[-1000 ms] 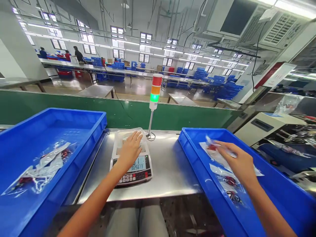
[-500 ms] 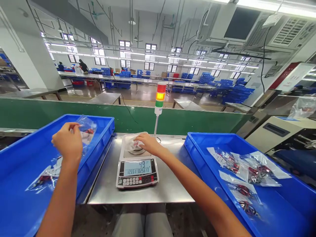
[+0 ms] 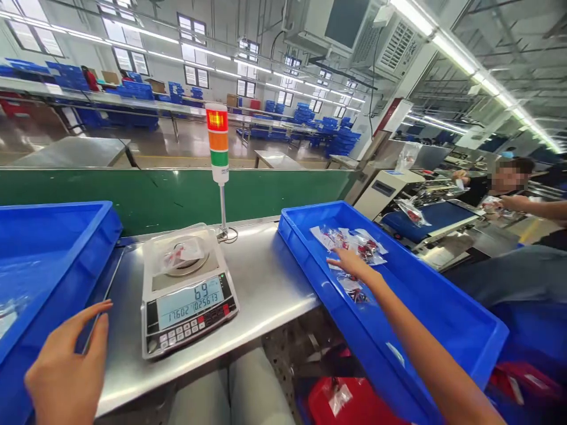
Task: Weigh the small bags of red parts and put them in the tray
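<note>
A clear plastic bag with small red and white contents (image 3: 188,250) lies on the pan of a digital scale (image 3: 153,307), whose display is lit. My right hand (image 3: 352,264) reaches over the right blue bin (image 3: 425,295), fingers stretched out and holding nothing I can see. Beneath and around it are several clear bags with red and dark parts (image 3: 367,248); whether it touches one I cannot tell. My left hand (image 3: 71,360) is left of the scale, near the left blue bin (image 3: 84,248), with thumb and fingers apart and nothing between them.
Behind the scale stands a signal lamp (image 3: 219,141), its red section lit. A green barrier (image 3: 177,198) runs behind the steel table (image 3: 261,265). At right, a co-worker (image 3: 478,189) is by a machine with a blue belt (image 3: 443,218). A red container (image 3: 354,404) is below the table.
The view has turned right. My right hand has gone from the scale to the right bin. My left hand has released its bag and left the left bin. The lamp changed from amber to red.
</note>
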`<action>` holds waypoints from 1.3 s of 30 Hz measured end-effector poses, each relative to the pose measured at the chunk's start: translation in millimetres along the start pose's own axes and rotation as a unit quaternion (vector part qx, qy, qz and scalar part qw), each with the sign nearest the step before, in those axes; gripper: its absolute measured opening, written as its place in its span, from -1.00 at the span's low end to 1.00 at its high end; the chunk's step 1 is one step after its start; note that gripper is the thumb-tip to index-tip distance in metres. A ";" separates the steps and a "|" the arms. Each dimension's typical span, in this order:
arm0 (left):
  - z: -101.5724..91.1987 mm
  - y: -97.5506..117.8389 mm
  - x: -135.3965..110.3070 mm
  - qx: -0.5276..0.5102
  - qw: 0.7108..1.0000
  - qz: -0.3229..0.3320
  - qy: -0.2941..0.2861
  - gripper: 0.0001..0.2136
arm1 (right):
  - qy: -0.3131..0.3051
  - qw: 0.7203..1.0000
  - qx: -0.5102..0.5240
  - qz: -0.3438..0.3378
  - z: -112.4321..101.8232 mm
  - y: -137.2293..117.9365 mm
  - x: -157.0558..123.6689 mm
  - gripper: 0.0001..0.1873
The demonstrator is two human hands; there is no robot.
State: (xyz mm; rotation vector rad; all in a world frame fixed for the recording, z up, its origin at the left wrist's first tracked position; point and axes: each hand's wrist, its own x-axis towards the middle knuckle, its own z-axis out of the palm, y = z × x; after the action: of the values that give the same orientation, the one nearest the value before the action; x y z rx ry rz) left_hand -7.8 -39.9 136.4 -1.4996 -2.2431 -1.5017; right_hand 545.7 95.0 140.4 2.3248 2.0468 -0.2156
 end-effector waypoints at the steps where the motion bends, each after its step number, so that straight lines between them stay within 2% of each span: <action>1: 3.6 4.4 -3.8 0.001 1.000 -0.018 -0.011 -0.73 | -0.029 0.999 -0.012 0.027 11.8 13.0 -6.2 -0.58; 4: 10.1 15.1 -6.1 0.007 0.999 -0.033 -0.020 -0.67 | -0.054 0.993 -0.051 0.094 47.4 25.2 -20.5 -0.52; 7: 12.2 22.7 -2.9 0.014 1.000 0.021 0.003 -0.64 | -0.029 0.984 -0.095 0.147 74.8 18.0 -23.3 -0.51; 10: 13.6 32.2 -0.8 0.014 0.997 0.079 0.002 -0.67 | 0.016 0.977 -0.133 0.168 92.0 14.4 -16.8 -0.53; 14: 20.5 49.8 0.7 -0.002 0.992 0.129 -0.008 -0.69 | 0.069 0.972 -0.150 0.170 103.1 26.2 -4.3 -0.42; 17: 29.6 62.8 1.5 -0.025 0.988 0.151 -0.018 -0.70 | 0.079 0.972 -0.133 0.176 103.5 35.6 -1.0 -0.37; 19: 36.6 69.5 1.7 -0.037 0.986 0.159 -0.025 -0.71 | 0.073 0.971 -0.146 0.177 101.1 37.1 -3.7 -0.42; 21: 43.8 74.4 2.4 -0.040 0.984 0.169 -0.035 -0.72 | 0.055 0.970 -0.164 0.169 96.9 35.5 -8.9 -0.56; 24: 54.3 78.4 7.7 -0.035 0.979 0.197 -0.051 -0.74 | 0.029 0.975 -0.167 0.145 84.0 33.7 -17.6 -0.60; 27: 65.0 79.2 19.2 -0.011 0.972 0.221 -0.077 -0.76 | 0.027 0.976 -0.158 0.145 54.5 37.0 -25.8 -0.61; 29: 72.8 78.6 28.1 0.011 0.968 0.227 -0.109 -0.73 | 0.079 0.974 -0.152 0.151 23.6 36.7 -32.4 -0.62; 31: 81.2 78.3 36.4 0.024 0.966 0.216 -0.139 -0.72 | 0.188 0.965 -0.141 0.121 -12.2 27.1 -41.1 -0.58; 33: 88.6 78.9 44.2 0.023 0.969 0.195 -0.153 -0.78 | 0.299 0.947 -0.106 0.040 -46.9 3.7 -50.4 -0.59; 35: 92.4 80.2 53.4 0.020 0.975 0.168 -0.142 -0.86 | 0.357 0.931 -0.033 -0.067 -75.0 -34.0 -56.3 -0.66; 37: 89.5 80.9 65.4 0.020 0.984 0.135 -0.117 -0.88 | 0.353 0.918 0.065 -0.169 -93.7 -82.2 -54.3 -0.72; 39: 78.2 79.2 80.1 0.019 0.994 0.085 -0.073 -0.88 | 0.323 0.898 0.158 -0.252 -102.8 -135.4 -43.1 -0.76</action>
State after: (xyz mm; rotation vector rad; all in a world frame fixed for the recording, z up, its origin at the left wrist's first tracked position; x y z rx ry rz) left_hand 41.8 76.2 190.0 -1.7916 -2.1402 -1.3358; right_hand 414.7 82.5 256.3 2.1536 3.1421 0.2869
